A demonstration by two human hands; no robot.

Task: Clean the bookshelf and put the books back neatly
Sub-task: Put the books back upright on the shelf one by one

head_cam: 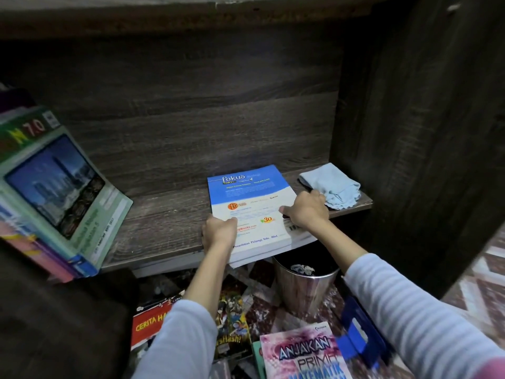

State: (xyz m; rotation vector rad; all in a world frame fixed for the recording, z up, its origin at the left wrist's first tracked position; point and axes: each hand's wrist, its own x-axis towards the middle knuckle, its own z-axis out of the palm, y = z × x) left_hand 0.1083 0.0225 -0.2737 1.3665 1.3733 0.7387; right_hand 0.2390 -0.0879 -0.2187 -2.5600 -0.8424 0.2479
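Observation:
A thick blue-and-white "Fokus" book lies flat on the dark wooden shelf board, its near end overhanging the front edge. My left hand grips the book's left edge. On the right edge, my right hand holds it with the thumb on the cover. A crumpled light-blue cloth sits on the shelf at the right, just behind my right hand. Several books lean together at the shelf's left end.
Below the shelf stands a shiny metal bin. Loose books lie on the patterned floor: a red "Cerita" book, a comic, a pink "Anjakan" maths book and a blue object. The dark cabinet side panel rises at right.

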